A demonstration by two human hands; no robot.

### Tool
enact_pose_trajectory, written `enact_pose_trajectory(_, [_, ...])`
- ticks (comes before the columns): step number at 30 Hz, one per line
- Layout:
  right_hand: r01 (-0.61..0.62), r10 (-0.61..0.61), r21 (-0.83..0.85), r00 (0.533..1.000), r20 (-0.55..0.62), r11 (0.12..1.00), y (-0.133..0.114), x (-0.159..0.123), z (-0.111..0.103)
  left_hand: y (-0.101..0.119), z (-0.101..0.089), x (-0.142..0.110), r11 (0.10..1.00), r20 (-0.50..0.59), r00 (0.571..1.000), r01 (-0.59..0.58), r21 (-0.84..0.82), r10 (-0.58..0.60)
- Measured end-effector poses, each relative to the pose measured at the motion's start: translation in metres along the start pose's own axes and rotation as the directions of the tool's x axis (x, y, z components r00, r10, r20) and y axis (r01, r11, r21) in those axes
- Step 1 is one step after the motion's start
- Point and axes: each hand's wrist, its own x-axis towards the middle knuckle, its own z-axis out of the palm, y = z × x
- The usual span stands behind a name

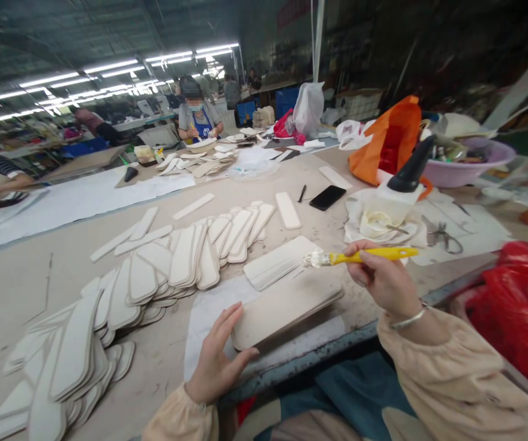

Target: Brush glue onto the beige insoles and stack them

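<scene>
My right hand (378,275) grips a yellow-handled brush (369,254), its bristles coated in white paste. The brush hovers over a stack of pale, rounded-end panels (286,309) near the table's front edge. At the stack's left end rests my left hand (222,349), fingers stretched and thumb apart, touching the panels' edge. Just behind lies a second stack of panels (275,263), fanned slightly. A white sheet (204,312) is spread beneath the stacks.
Many pale panels (139,275) lie overlapped across the left. Farther back are a black phone (328,197), a white paste container (383,211), scissors (445,236), an orange bag (374,150) and a purple basin (470,165). Across the table a co-worker (199,119) handles similar pieces.
</scene>
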Motion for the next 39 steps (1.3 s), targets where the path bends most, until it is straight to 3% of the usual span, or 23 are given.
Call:
enact_pose_trajectory(5, [-0.121,0.122,-0.011,0.984,0.13,0.993,0.012,-0.011,0.032,-0.006,0.011,-0.006,0.997,-0.066,0.997,0.026,-0.079,-0.031])
enact_pose_trajectory(10, [-0.115,0.147,-0.151,0.964,0.221,0.982,0.019,-0.021,0.052,-0.016,0.027,-0.012,0.967,-0.169,0.984,0.014,-0.253,-0.058])
enact_pose_trajectory(17, [-0.081,0.082,-0.053,0.996,0.022,0.995,0.016,-0.011,0.038,-0.022,0.037,-0.013,0.897,-0.177,0.977,0.026,-0.442,-0.115])
enact_pose_trajectory(19, [-0.098,0.099,-0.052,0.995,0.022,0.994,0.016,-0.014,0.042,-0.023,0.037,-0.012,0.89,-0.172,0.979,0.021,-0.456,-0.111])
enact_pose_trajectory(24, [-0.17,0.214,-0.191,0.948,0.237,0.967,0.026,-0.036,0.085,-0.027,0.041,-0.013,0.881,-0.189,0.979,-0.019,-0.472,-0.081])
enact_pose_trajectory(29, [-0.11,0.254,-0.364,0.892,0.375,0.925,0.035,-0.045,0.119,-0.028,0.043,-0.013,0.864,-0.179,0.978,0.005,-0.504,-0.111])
enact_pose_trajectory(33, [-0.105,0.261,-0.456,0.919,0.294,0.884,0.033,-0.038,0.111,-0.025,0.039,-0.01,0.913,-0.185,0.98,-0.013,-0.407,-0.069])
enact_pose_trajectory(39, [-0.11,0.179,-0.589,0.982,0.06,0.8,0.019,-0.023,0.065,-0.024,0.035,-0.008,0.949,-0.213,0.977,-0.049,-0.312,-0.02])
